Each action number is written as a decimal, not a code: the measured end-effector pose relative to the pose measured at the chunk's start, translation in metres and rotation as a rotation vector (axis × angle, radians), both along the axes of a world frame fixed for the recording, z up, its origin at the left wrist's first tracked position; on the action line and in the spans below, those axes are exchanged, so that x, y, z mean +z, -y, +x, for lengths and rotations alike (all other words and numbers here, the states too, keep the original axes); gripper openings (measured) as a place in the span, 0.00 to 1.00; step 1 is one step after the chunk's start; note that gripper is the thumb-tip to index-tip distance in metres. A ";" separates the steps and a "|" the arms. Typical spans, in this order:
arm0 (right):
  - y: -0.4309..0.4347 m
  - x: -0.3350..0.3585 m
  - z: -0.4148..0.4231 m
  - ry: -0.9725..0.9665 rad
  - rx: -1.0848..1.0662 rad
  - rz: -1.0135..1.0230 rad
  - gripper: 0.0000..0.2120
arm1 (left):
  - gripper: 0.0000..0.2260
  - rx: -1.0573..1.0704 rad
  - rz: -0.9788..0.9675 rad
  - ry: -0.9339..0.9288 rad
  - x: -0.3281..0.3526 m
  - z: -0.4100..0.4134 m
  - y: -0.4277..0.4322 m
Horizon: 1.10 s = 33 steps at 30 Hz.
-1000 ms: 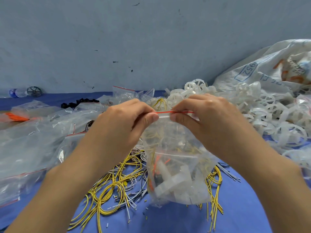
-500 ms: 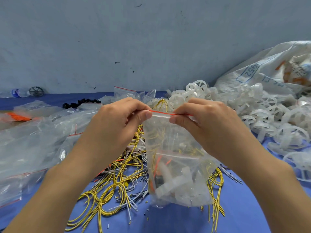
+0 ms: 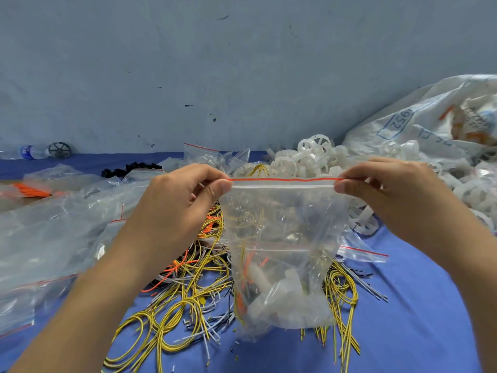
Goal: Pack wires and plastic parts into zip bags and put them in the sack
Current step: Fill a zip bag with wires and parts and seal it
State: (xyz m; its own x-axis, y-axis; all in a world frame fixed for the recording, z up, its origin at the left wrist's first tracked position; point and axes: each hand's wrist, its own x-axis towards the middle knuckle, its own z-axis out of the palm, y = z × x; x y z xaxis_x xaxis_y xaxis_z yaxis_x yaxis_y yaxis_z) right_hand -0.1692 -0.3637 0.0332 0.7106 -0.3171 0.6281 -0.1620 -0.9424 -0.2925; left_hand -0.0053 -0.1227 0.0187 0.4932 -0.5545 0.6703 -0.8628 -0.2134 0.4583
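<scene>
A clear zip bag (image 3: pixel 282 238) with a red strip along its top hangs in front of me, holding white plastic parts and some wires at its bottom. My left hand (image 3: pixel 177 203) pinches the top left corner of the bag. My right hand (image 3: pixel 387 192) pinches the top right corner, and the zip edge is stretched flat between them. Loose yellow, orange and grey wires (image 3: pixel 188 300) lie on the blue cloth below. A heap of white plastic wheel parts (image 3: pixel 314 157) sits behind the bag. The white woven sack (image 3: pixel 430 122) lies at the far right.
A pile of empty zip bags (image 3: pixel 53 232) covers the left side. Orange wires (image 3: pixel 29 191) and small black parts (image 3: pixel 131 168) lie at the back left. A water bottle (image 3: pixel 32 151) rests by the grey wall. Another zip bag (image 3: pixel 360 251) lies under my right wrist.
My hands have slid apart along the zip edge, from the middle out to the two top corners. The bag's top now looks flat and stretched wide.
</scene>
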 end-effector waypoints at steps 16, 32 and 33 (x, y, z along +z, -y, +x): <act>-0.069 0.010 0.010 0.048 0.274 -0.030 0.19 | 0.09 0.031 0.035 0.116 0.008 -0.037 0.017; -0.074 0.002 0.015 0.020 0.061 -0.206 0.15 | 0.08 -0.020 -0.016 0.139 0.010 -0.027 0.010; -0.070 0.002 0.014 0.035 0.052 -0.204 0.15 | 0.08 -0.013 -0.028 0.125 0.011 -0.023 0.008</act>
